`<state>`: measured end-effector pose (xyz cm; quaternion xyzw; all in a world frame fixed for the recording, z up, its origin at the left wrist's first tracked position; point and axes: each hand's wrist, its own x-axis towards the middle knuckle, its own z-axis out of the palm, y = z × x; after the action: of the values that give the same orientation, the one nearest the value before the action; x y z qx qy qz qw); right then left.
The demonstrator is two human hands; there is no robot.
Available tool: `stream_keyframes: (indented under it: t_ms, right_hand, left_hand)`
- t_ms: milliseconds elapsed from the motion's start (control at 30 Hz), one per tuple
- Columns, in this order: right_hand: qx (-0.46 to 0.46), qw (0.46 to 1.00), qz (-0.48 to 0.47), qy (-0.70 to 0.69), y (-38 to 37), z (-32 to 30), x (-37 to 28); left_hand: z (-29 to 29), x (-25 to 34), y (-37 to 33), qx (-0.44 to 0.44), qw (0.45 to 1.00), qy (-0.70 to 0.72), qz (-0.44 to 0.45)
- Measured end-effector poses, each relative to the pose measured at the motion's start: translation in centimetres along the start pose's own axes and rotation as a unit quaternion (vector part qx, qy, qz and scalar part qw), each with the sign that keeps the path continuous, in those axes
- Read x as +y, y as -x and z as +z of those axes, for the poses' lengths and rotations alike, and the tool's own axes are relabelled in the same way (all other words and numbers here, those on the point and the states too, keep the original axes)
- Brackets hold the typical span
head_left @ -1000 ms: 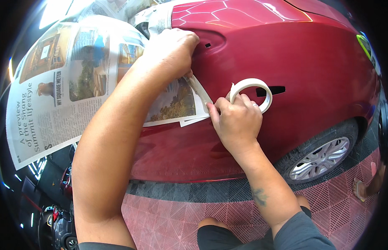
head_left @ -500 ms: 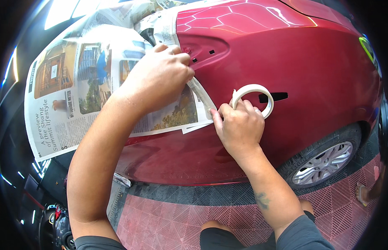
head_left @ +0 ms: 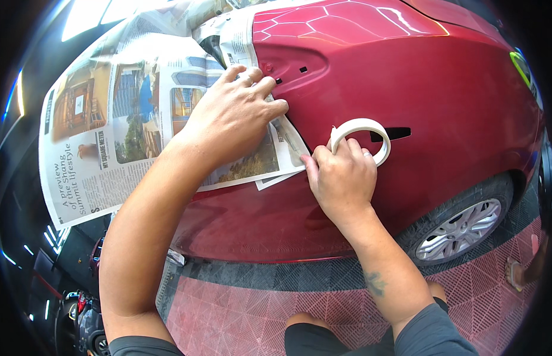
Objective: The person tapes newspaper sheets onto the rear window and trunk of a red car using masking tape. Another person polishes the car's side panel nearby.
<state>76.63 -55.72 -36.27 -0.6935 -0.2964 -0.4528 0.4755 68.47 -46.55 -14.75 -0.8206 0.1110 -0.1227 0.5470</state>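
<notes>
My right hand [head_left: 346,181] grips a roll of cream masking tape [head_left: 360,125], its fingers around the ring. The thumb tip meets the lower right corner of a newspaper sheet [head_left: 154,65] laid over the left part of a red car [head_left: 377,77]. My left hand [head_left: 237,110] lies on the sheet's right edge, palm down with fingers apart, pressing near the recessed panel that has small square holes. A strip of tape [head_left: 292,135] runs along the edge between my hands. Its part under the left hand is hidden.
A dark slot [head_left: 399,133] opens in the red panel beside the tape roll. The car's wheel [head_left: 460,231] stands at lower right. Red and dark grey grid tiles [head_left: 246,314] cover the floor. Another person's foot [head_left: 514,274] shows at the far right.
My left hand has shifted slightly, and its fingers have spread out over the sheet's edge. My right hand stays nearly in place with the tape roll.
</notes>
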Motion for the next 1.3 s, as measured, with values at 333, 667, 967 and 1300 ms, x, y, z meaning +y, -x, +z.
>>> stream_keyframes:
  t_ms: [333, 667, 967, 1300]
  right_hand:
    - [-0.032, 0.999, 0.021, -0.012, -0.5, -0.3, -1.0]
    - [-0.032, 0.999, 0.018, -0.029, -0.5, -0.7, -0.6]
    - [-0.03, 0.999, 0.01, 0.002, -0.8, -0.7, -1.1]
    - [-0.02, 1.0, 0.009, -0.002, 0.4, -1.5, 0.2]
  left_hand:
    - [1.0, 1.9, 1.4, 0.022, 0.997, 0.065, 0.035]
    - [1.0, 2.5, 1.3, 0.028, 0.998, 0.049, 0.036]
    - [1.7, 3.1, 1.8, 0.068, 0.994, 0.077, 0.029]
    - [2.2, 4.8, 3.2, 0.073, 0.994, 0.072, 0.037]
